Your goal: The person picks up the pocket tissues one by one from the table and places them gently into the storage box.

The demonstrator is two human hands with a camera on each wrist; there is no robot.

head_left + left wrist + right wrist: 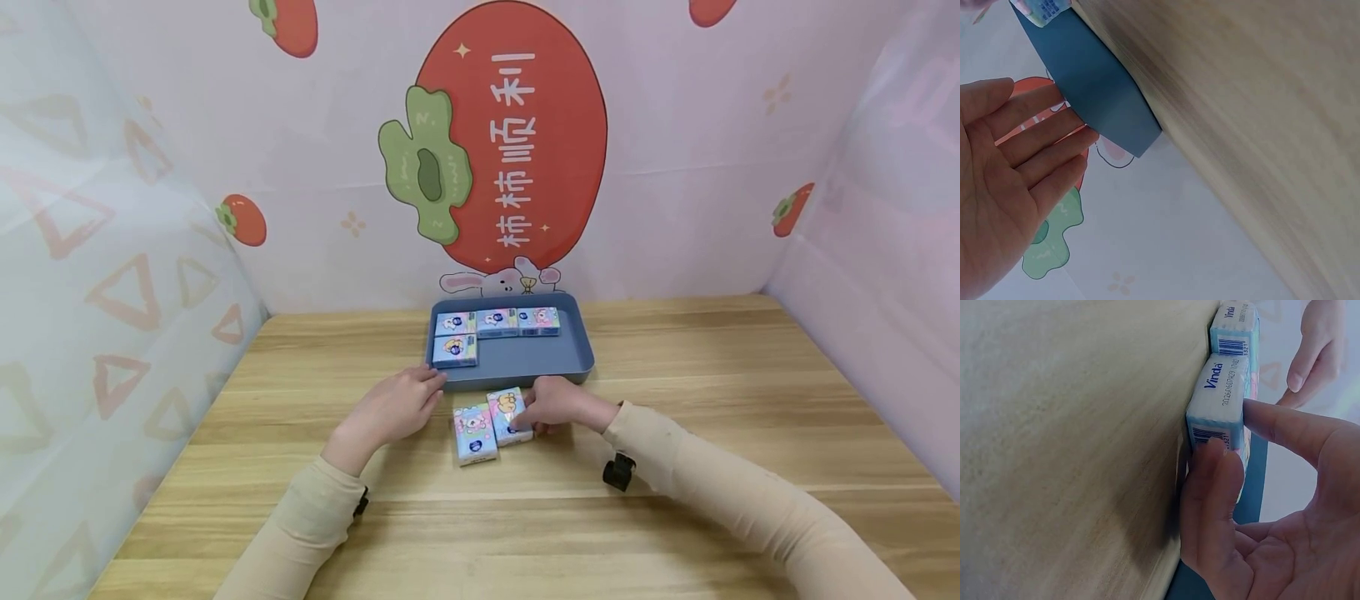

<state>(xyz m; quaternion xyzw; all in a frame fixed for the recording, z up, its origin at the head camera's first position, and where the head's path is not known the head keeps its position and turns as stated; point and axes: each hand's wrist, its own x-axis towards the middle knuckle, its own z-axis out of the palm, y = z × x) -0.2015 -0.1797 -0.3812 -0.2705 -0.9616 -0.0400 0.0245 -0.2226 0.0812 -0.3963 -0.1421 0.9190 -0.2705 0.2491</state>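
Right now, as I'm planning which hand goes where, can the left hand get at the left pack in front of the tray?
Probably yes: the left hand is close to the left pack, with what looks like only bare table between them; the right hand holds the neighbouring pack.

The bench is wood, its light and dark grain running from side to side. Behind it hangs a pale backdrop, printed with a big red persimmon lying on its side, its green calyx to the left. White characters run up the fruit in one column, with little stars around them. Below peeks a white rabbit with a yellow bow. Smaller persimmons are dotted about, two cut off by the top edge, among faint flowers. The left wall bears red and tan triangles; the right wall is pinkish and blurred.
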